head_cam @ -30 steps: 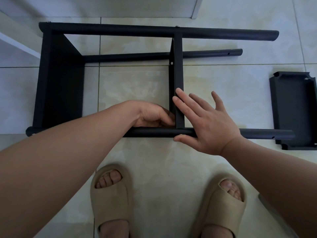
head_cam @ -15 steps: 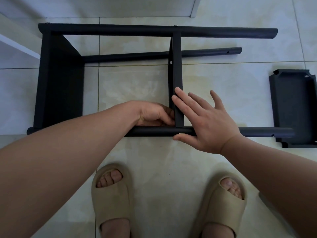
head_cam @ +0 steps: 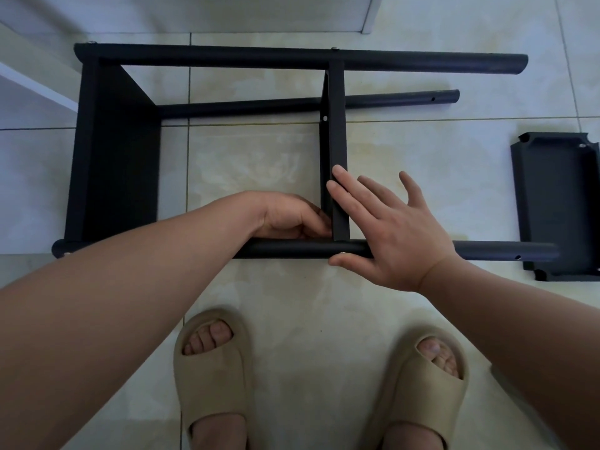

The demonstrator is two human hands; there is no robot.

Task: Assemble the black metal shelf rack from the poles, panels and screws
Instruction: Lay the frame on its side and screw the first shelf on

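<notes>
The black rack lies on its side on the tiled floor. An end panel (head_cam: 120, 157) joins the poles at the left, and a middle panel (head_cam: 336, 131) stands between the far pole (head_cam: 259, 58) and the near pole (head_cam: 292, 249). My right hand (head_cam: 389, 235) lies flat with straight fingers on the middle panel's edge, its thumb under the near pole beside a silver screw head (head_cam: 342, 253). My left hand (head_cam: 289, 216) is curled against the panel's left face at the corner with the near pole; its fingertips are hidden. A lower pole (head_cam: 243, 107) runs behind.
A loose black panel (head_cam: 558, 206) lies flat on the floor at the right, touching the near pole's free end. My feet in beige slippers (head_cam: 211, 368) (head_cam: 428, 384) stand just in front of the rack. White furniture (head_cam: 29, 82) sits at the far left.
</notes>
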